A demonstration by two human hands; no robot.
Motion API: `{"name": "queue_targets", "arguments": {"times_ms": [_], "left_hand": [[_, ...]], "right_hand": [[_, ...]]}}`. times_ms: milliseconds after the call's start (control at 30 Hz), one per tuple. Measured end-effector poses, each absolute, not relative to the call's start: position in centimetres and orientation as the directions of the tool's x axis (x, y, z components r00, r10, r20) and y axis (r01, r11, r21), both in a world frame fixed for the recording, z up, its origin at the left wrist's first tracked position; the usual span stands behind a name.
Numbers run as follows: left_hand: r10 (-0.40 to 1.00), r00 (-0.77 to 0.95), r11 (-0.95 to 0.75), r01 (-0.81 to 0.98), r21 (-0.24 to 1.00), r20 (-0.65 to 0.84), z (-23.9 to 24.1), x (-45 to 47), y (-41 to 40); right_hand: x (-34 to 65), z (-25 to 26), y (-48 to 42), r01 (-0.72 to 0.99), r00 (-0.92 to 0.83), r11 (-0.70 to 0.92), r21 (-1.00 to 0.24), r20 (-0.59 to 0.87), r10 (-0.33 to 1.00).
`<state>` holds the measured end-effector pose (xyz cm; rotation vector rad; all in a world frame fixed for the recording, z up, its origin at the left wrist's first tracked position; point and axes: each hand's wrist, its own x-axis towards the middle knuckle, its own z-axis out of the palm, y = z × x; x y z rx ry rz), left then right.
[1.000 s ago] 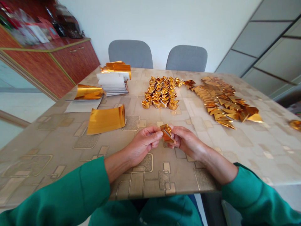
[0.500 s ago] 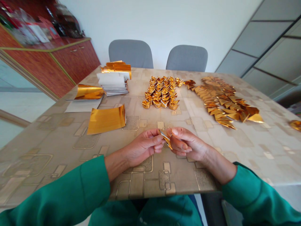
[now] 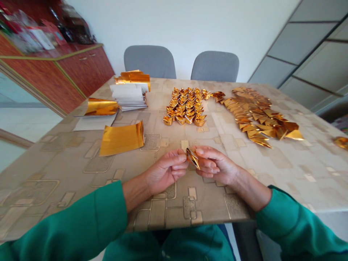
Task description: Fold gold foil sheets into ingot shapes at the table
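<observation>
A small folded gold foil paper [image 3: 193, 158] is held above the table's near part, between my two hands. My left hand [image 3: 165, 170] pinches its left end with thumb and forefinger, the other fingers curled. On the other side, my right hand [image 3: 216, 165] grips it between thumb and fingers. The paper is tilted, with a narrow gap between its layers. Beyond my hands, rows of gold paper ingots [image 3: 186, 107] stand close together. To their right lies a spread of flat folded gold papers [image 3: 258, 116].
A gold sheet [image 3: 122, 139] lies left of my hands. Behind it are a curled gold sheet [image 3: 100, 107] and a stack of white-backed papers [image 3: 129, 97]. Two grey chairs [image 3: 149, 61] stand across the patterned table [image 3: 67, 188]. One gold piece [image 3: 341, 142] sits at the far right.
The folded paper has turned slightly and its layers have parted more. My left fingers have closed more tightly at its end. The view has shifted slightly.
</observation>
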<state>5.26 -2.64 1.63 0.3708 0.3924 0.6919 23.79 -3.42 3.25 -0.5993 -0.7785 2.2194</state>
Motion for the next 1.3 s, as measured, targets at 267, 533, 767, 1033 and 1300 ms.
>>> {"name": "queue_targets", "arguments": {"times_ms": [267,533,767,1033,1300], "left_hand": [[0.685,0.681,0.719,-0.578,0.385,-0.257,1.78,5.15,-2.73],[0.736,0.629,0.669,-0.617,0.414,-0.252,1.99,5.38,-2.74],[0.795,0.545,0.595,-0.613,0.52,-0.268,2.19,5.58,-2.5],[0.793,0.545,0.58,-0.541,0.609,-0.272,2.18,5.61,-2.51],[0.754,0.6,0.614,-0.496,0.615,-0.269,2.41,5.19,-2.47]], "right_hand": [[23.57,2.64,-3.39,-0.453,-0.654,-0.547,-0.704,-0.155,0.741],[23.47,2.62,-3.42,-0.404,-0.625,-0.529,-0.746,-0.197,0.755],[23.68,2.63,-3.43,-0.292,-0.522,-0.385,-0.876,-0.191,0.831],[24.31,3.32,-3.32,-0.162,-0.536,-0.393,-0.905,-0.253,0.805],[24.31,3.33,-3.47,-0.24,-0.58,-0.455,-0.857,-0.249,0.775]]}}
